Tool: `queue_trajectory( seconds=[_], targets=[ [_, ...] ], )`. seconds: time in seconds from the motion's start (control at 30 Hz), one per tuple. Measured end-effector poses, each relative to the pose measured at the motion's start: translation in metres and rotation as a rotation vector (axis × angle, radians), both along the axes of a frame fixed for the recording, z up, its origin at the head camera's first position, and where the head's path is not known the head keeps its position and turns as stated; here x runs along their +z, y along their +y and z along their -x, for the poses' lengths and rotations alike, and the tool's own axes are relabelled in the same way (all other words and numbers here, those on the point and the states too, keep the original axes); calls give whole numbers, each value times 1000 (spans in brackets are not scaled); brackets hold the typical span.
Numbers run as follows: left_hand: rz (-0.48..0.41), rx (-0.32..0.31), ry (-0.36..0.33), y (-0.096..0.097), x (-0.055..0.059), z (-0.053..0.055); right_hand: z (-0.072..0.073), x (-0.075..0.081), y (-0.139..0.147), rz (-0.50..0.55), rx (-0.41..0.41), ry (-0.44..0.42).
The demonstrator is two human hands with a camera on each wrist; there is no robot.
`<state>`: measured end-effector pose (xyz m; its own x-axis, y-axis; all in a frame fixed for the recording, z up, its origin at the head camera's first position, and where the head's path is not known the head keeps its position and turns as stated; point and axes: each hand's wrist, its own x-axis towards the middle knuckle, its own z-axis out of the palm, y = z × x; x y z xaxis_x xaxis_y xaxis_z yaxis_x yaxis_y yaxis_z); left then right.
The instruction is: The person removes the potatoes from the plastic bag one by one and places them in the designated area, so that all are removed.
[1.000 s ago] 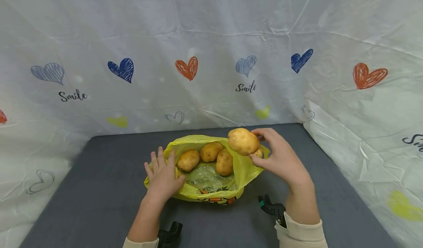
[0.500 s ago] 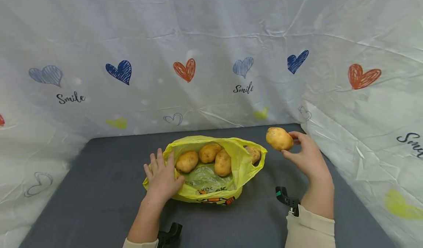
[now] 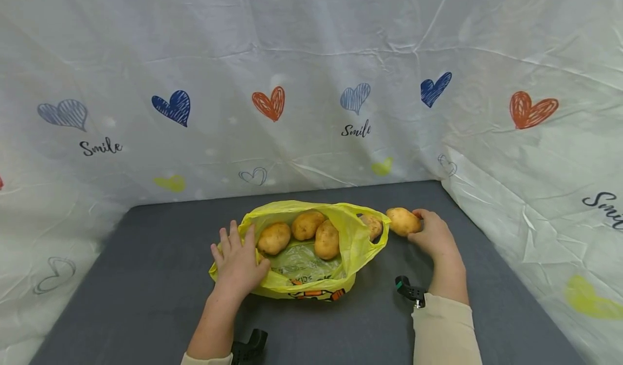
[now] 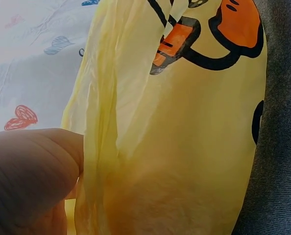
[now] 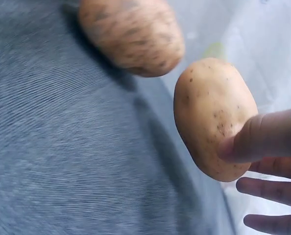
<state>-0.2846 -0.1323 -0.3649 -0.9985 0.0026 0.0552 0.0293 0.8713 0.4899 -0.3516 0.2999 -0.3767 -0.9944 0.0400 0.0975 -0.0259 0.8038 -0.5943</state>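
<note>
My right hand (image 3: 435, 235) pinches a potato (image 3: 404, 221) between thumb and fingers, low over the table to the right of the yellow plastic bag (image 3: 360, 251). In the right wrist view, the thumb lies across this potato (image 5: 211, 112), and a second potato (image 5: 131, 36) rests on the cloth beside it. The head view shows that second potato (image 3: 372, 226) through the bag's handle hole. Fingers spread and straight, my left hand (image 3: 238, 262) rests on the bag's left rim. Inside the open bag lie three potatoes (image 3: 274, 238). In the left wrist view, the bag's wall (image 4: 184, 137) partly hides the thumb.
A dark grey cloth (image 3: 146, 294) covers the table. Behind and to the right hangs a white sheet (image 3: 311, 154) printed with hearts. Black camera mounts (image 3: 409, 292) stick out from both wrists.
My right hand has carried the potato rightward away from over the bag, then lowered it toward the table beside the second potato. The left hand has stayed at the bag's rim.
</note>
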Motion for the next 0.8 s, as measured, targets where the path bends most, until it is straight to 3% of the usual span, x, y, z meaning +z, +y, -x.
queue_trajectory(
  seconds=[0.2, 0.47, 0.8],
  targets=[
    [-9, -3, 6, 0, 0, 0, 7, -11, -5, -30, -18, -20],
    [-16, 0, 19, 1, 0, -1, 8, -14, -10, 64, -23, -98],
    [-17, -9, 18, 1, 0, -1, 13, -16, -16, 51, -6, -84]
  ],
)
